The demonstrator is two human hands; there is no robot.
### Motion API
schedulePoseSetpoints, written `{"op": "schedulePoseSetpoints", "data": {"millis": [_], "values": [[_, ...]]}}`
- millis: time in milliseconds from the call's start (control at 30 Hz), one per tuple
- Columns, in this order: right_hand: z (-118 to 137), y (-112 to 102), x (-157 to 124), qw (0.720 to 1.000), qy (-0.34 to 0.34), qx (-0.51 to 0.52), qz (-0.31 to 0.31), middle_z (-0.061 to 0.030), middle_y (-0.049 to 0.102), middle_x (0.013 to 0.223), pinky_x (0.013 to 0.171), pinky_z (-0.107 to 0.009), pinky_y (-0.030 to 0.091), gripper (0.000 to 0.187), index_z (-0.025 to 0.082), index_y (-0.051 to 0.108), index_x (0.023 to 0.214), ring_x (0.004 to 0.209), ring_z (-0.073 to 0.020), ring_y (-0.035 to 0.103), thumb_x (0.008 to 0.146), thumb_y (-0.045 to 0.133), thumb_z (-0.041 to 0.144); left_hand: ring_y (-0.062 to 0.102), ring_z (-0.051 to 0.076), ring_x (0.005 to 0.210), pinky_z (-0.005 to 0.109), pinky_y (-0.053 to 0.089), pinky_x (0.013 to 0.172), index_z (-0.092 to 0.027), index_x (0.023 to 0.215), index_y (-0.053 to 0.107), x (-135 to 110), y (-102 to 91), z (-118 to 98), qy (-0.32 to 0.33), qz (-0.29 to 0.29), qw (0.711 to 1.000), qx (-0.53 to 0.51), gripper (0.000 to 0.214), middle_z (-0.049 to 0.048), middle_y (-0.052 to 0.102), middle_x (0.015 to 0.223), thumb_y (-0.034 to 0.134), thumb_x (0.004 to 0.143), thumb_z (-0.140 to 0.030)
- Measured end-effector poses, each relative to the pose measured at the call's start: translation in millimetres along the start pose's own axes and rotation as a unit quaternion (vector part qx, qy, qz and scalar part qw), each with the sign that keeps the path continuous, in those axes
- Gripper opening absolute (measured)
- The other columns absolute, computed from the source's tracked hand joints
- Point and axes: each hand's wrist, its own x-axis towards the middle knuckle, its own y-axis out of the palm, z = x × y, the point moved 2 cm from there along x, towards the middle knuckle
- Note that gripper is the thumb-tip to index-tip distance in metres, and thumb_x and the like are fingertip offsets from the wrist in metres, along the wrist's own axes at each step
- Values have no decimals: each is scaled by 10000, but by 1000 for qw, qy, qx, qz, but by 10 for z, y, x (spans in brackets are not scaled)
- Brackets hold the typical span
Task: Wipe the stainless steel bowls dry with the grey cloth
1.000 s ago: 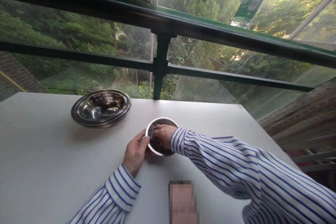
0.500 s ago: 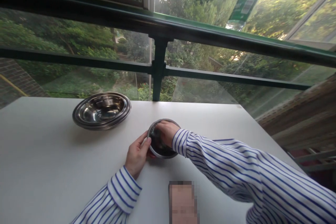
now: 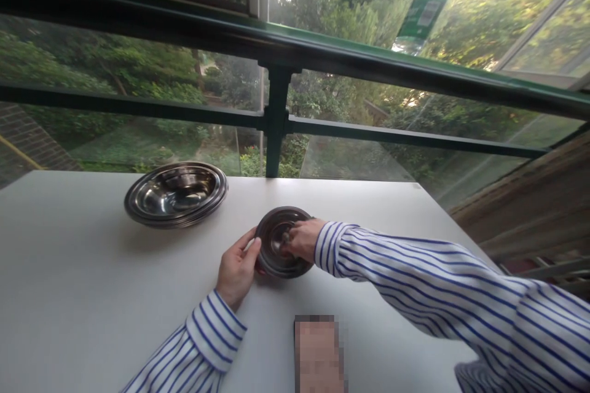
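Observation:
Around the left rim of a small round metal bowl [image 3: 271,258], my left hand [image 3: 237,270] is closed, thumb on the rim and fingers outside. A bit of red shows low on the bowl's outer side. My right hand [image 3: 304,239] reaches into the bowl from the right, its fingers bent together near the bottom. Whatever these fingers hold, if anything, is too small and blurred to make out. Ringed, shiny metal shows inside the bowl, partly covered by the right hand.
Several wide metal bowls [image 3: 177,196] are nested at the back left of the white table [image 3: 138,295]. A blurred-out phone-like thing [image 3: 318,356] lies at the front. Behind are a green railing [image 3: 276,116] and a bottle with a green label [image 3: 421,15].
My right hand has shifted right inside the bowl, uncovering more of its ringed inner surface. My left hand keeps its hold on the rim.

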Motion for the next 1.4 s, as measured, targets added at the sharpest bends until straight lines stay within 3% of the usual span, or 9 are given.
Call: {"op": "schedulePoseSetpoints", "data": {"millis": [167,367,533,833,1000,1067,1133,1267,1400], "values": [[42,-51,65,999,32,-36,-1,-177,625,939,733,-393,457,172,112,670,777,934,-281,550,790,499,117,492,112,414,222,449,396,-59,1180,528,-3,0,-28,5,2,1000,-10,540,-39,558,482,608,707,-306],[173,47,124,997,33,66,10,-74,663,762,681,-292,490,197,144,696,742,746,-217,623,585,645,38,533,117,432,235,469,427,-75,1163,539,1,-2,-32,2,-3,1000,-19,510,0,642,585,611,709,-297],[101,-163,-68,966,32,220,-130,-30,675,920,770,-235,486,314,174,661,961,848,-154,625,680,562,76,551,114,474,222,465,437,-89,1201,518,8,-12,-36,-12,11,999,-37,533,16,669,658,611,715,-288],[-80,-30,-499,823,103,420,-368,-77,671,890,684,-299,543,230,156,619,956,827,-183,642,764,540,255,610,147,647,243,496,589,-99,1085,609,94,-39,7,35,4,997,66,418,69,696,847,598,733,-323],[87,-84,-579,831,56,340,-436,-84,626,953,705,-299,532,190,184,617,925,886,-182,604,751,541,181,555,127,512,261,473,483,-116,1087,600,59,-141,-121,61,-94,981,157,494,114,656,964,631,683,-398],[155,-112,-581,840,29,293,-456,-90,619,956,739,-319,529,189,188,608,939,886,-182,600,770,527,167,566,146,598,274,493,612,-137,960,654,-49,-151,-296,181,-177,944,210,396,105,645,958,639,670,-405],[216,-123,-564,837,17,282,-468,-97,609,976,781,-335,523,193,189,594,963,906,-183,594,790,513,161,592,169,663,275,494,652,-153,918,662,-159,-65,-423,194,-111,953,203,327,83,662,878,610,706,-396],[321,-121,-521,828,3,314,-465,-103,570,1088,875,-354,487,254,198,570,1030,1010,-189,558,799,491,129,572,206,1007,292,459,855,-195,1163,552,-311,247,-532,127,170,974,78,410,85,611,1143,559,777,-333],[280,-115,-529,810,2,361,-462,-100,547,1165,915,-367,451,321,206,542,1091,1099,-196,510,809,432,100,540,223,1085,327,431,917,-172,1207,492,-239,352,-520,84,180,980,-17,496,104,581,1201,622,735,-254]]}}
